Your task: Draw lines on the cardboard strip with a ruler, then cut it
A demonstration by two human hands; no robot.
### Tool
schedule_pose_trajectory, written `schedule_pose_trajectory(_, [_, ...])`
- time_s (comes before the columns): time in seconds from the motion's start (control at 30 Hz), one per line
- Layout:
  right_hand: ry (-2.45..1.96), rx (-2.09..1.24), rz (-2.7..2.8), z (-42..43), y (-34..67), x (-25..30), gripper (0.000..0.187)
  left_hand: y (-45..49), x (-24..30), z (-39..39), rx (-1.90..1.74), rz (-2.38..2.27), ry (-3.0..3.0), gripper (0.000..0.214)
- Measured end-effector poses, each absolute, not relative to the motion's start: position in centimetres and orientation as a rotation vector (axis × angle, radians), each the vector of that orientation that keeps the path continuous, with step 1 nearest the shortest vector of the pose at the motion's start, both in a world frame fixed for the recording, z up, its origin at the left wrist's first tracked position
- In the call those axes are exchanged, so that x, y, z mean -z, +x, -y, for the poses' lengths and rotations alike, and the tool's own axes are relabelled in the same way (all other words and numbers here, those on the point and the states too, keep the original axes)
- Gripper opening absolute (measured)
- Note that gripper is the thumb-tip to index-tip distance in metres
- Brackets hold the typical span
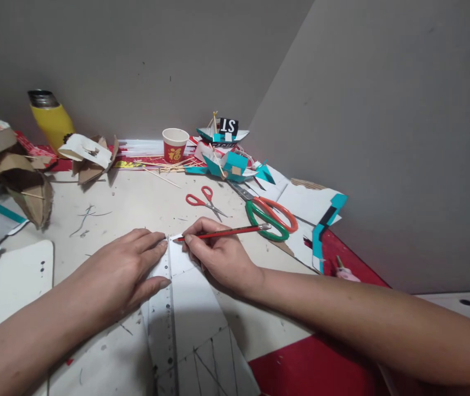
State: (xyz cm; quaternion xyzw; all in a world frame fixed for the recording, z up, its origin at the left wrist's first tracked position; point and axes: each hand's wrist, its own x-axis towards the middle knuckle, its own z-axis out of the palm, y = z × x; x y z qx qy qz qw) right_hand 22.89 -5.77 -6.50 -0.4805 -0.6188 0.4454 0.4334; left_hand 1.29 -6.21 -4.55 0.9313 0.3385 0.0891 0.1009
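Observation:
My left hand (139, 261) lies flat with its fingers stretched over a clear ruler (166, 330), pressing it down on a strip of white card (197, 308). Pencil lines cross the near part of the card. In my right hand (218, 253) is a red pencil (235, 231), pinched between thumb and fingers. Its tip touches the card beside the ruler's far end, just right of my left fingertips. Beyond my right hand lie small red-handled scissors (208, 202) and large scissors with green and orange handles (270, 214).
Along the back stand a yellow bottle (53, 124), a red and white paper cup (175, 146) and teal card boats (226, 165). Brown cardboard pieces (24, 187) lie at left. White and teal card (309, 203) is at right, above a red sheet (313, 366). Grey walls close the back and right.

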Motion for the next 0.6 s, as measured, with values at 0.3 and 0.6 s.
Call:
schedule_pose_trajectory(0.3, [-1.185, -1.045, 1.649, 5.47, 23.01, 6.47, 0.011, 1.32, 4.74, 6.07, -0.279, -1.016, 2.759, 0.037])
schedule_pose_trajectory(0.6, [-1.224, -1.213, 1.397, 5.65, 22.80, 6.42, 0.008, 1.43, 4.55, 6.03, -0.242, -1.022, 2.772, 0.039])
